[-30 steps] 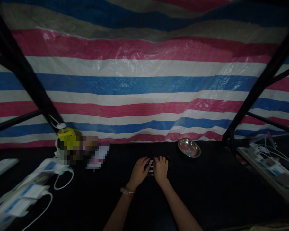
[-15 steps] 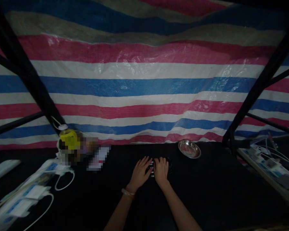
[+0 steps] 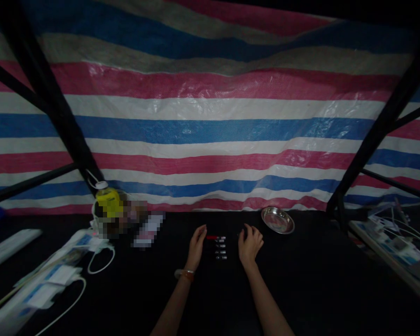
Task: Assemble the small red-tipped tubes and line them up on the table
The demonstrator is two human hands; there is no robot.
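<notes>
Between my hands lies a short column of several slim, dark, pen-like items (image 3: 220, 252) with silver parts, stacked one behind another with gaps between them. At the far end of the column, one shows a red body (image 3: 213, 237). My left hand (image 3: 195, 246) is edge-on at their left ends, fingers stretched forward, fingertips close to the red one. To the right of the column, a little apart from it, my right hand (image 3: 251, 245) rests with fingers loosely curled and the thumb apart from them. I make out nothing held in either hand.
A round metal dish (image 3: 277, 220) sits at the back right. On the left are a yellow bottle (image 3: 108, 200), a blurred-out packet (image 3: 149, 229), and power strips (image 3: 52, 280) with white cables. More cabled strips (image 3: 395, 247) lie far right. Striped sheeting (image 3: 210, 130) hangs behind, between black frame bars.
My hands have moved apart from over the pen-like items, left hand to the left and right hand to the right. The column between them now shows. The view has shifted slightly.
</notes>
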